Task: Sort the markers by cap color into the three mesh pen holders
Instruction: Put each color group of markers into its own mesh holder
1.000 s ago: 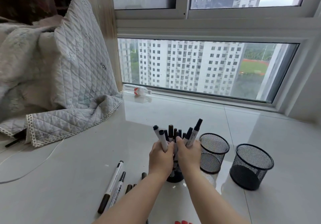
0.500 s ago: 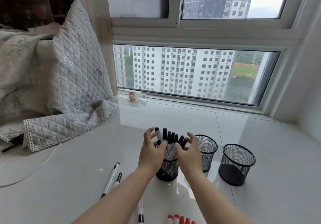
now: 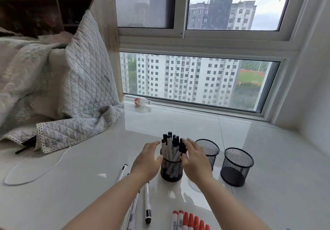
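Three black mesh pen holders stand in a row on the white sill. The left holder (image 3: 171, 170) is full of black-capped markers (image 3: 171, 145) standing upright. My left hand (image 3: 147, 160) hovers at its left side with relaxed fingers. My right hand (image 3: 195, 162) is at its right side, fingers spread, fingertips near the marker caps. The middle holder (image 3: 209, 149) and the right holder (image 3: 236, 166) hold nothing that I can see. Black-capped markers (image 3: 147, 204) lie on the sill near me. A row of red-capped markers (image 3: 190, 220) lies at the bottom edge.
A quilted grey blanket (image 3: 75, 104) is heaped at the left, with a dark pen (image 3: 25, 146) under its edge. A thin white cable (image 3: 35, 172) loops across the sill. A plastic bottle (image 3: 141, 102) lies by the window frame.
Both hands lowered the bundle of black-capped markers into the left holder and let go. The fingers have opened and drawn slightly apart. The camera has tilted down, showing the red markers.
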